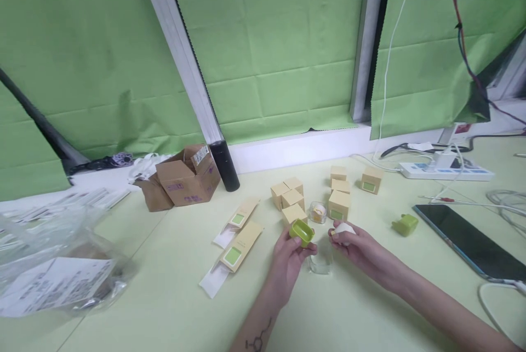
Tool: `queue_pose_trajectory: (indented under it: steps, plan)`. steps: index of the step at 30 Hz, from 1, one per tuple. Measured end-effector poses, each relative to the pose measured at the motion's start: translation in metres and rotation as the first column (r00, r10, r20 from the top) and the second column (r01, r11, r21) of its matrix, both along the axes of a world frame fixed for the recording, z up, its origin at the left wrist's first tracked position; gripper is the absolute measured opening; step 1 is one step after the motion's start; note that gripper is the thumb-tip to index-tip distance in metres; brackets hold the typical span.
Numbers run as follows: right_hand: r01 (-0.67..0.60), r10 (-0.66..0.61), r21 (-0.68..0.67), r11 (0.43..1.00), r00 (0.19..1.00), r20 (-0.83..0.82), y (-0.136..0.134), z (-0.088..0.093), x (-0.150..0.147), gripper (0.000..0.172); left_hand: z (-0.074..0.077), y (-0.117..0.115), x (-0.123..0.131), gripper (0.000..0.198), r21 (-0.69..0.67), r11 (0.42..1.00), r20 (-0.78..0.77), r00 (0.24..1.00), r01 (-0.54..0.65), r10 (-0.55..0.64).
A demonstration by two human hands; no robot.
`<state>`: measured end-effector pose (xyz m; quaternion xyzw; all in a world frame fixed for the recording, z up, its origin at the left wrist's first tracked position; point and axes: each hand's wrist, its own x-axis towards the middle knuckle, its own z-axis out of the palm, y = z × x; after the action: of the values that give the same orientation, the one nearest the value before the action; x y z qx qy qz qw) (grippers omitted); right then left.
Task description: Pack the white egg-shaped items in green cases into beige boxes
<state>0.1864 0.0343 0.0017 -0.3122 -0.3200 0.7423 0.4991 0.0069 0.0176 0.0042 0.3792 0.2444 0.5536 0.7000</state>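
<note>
My left hand holds a small lime-green case cover, its hollow side facing up, with the fingers closed round its edge. In my right hand is a small white rounded object, pinched between thumb and fingers and partly hidden by them. Between the hands a clear plastic case rests on the table. Just beyond it stands another clear case with something white and orange inside. A second lime-green piece lies to the right, apart from both hands.
Small cream boxes stand in a left group and a right group. Two flattened boxes lie at left. Further out are a cardboard carton, a black cylinder, a plastic bag, a phone and a power strip.
</note>
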Motion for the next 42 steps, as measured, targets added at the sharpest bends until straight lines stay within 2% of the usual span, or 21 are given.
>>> queue_pose_trajectory:
  steps: [4, 8, 10, 13, 16, 20, 22, 27, 32, 35, 38, 42]
  plan:
    - [0.110, -0.109, 0.008, 0.994, 0.979, 0.173, -0.001, 0.000, 0.000, 0.026, 0.001, -0.002, 0.001, 0.020, 0.004, 1.000, -0.001, 1.000, 0.005, -0.005]
    - [0.165, -0.224, 0.176, 0.971, 0.888, 0.401, -0.005, 0.008, -0.003, 0.028, -0.001, -0.004, 0.004, 0.026, -0.044, 0.992, 0.030, 0.993, 0.117, -0.116]
    - [0.132, -0.239, 0.261, 0.956, 0.867, 0.437, -0.009, 0.013, -0.007, 0.029, -0.001, -0.007, 0.008, 0.029, -0.047, 0.985, 0.023, 0.986, 0.165, -0.164]
    - [0.089, -0.227, 0.324, 0.942, 0.879, 0.419, -0.014, 0.015, -0.011, 0.031, -0.001, -0.011, 0.012, 0.033, -0.043, 0.973, 0.024, 0.974, 0.227, -0.227]
    - [0.120, -0.282, 0.373, 0.920, 0.864, 0.418, -0.014, 0.014, -0.010, 0.030, 0.002, -0.012, 0.014, 0.031, -0.038, 0.964, 0.087, 0.962, 0.262, -0.258]
    - [0.197, -0.428, 0.483, 0.853, 0.794, 0.432, -0.010, 0.013, -0.005, 0.025, 0.005, -0.011, 0.012, 0.031, -0.052, 0.973, 0.124, 0.969, 0.223, -0.215]
    - [0.174, -0.466, 0.536, 0.826, 0.746, 0.476, -0.008, 0.011, -0.003, 0.021, 0.005, -0.010, 0.009, 0.029, -0.063, 0.981, 0.116, 0.977, 0.185, -0.177]
    - [0.031, -0.456, 0.590, 0.807, 0.666, 0.590, -0.005, 0.005, -0.002, 0.020, 0.003, -0.008, 0.005, 0.030, -0.048, 0.986, 0.043, 0.986, 0.162, -0.160]
    - [0.063, -0.475, 0.577, 0.815, 0.643, 0.601, -0.011, 0.014, -0.001, 0.017, 0.002, -0.006, 0.004, 0.036, -0.046, 0.995, -0.020, 0.996, 0.083, -0.084]
    - [-0.005, -0.478, 0.641, 0.768, 0.662, 0.578, -0.017, 0.020, -0.001, 0.014, 0.004, -0.005, 0.006, 0.039, -0.044, 0.998, -0.056, 0.997, 0.045, -0.048]
    - [-0.126, -0.459, 0.684, 0.719, 0.653, 0.603, -0.019, 0.020, -0.001, 0.012, 0.006, -0.004, 0.009, 0.030, -0.008, 0.999, -0.125, 0.991, 0.044, -0.044]
    - [-0.103, -0.497, 0.663, 0.741, 0.581, 0.645, -0.018, 0.016, -0.003, 0.010, 0.006, -0.003, 0.012, 0.026, -0.039, 0.998, -0.250, 0.967, 0.041, -0.049]
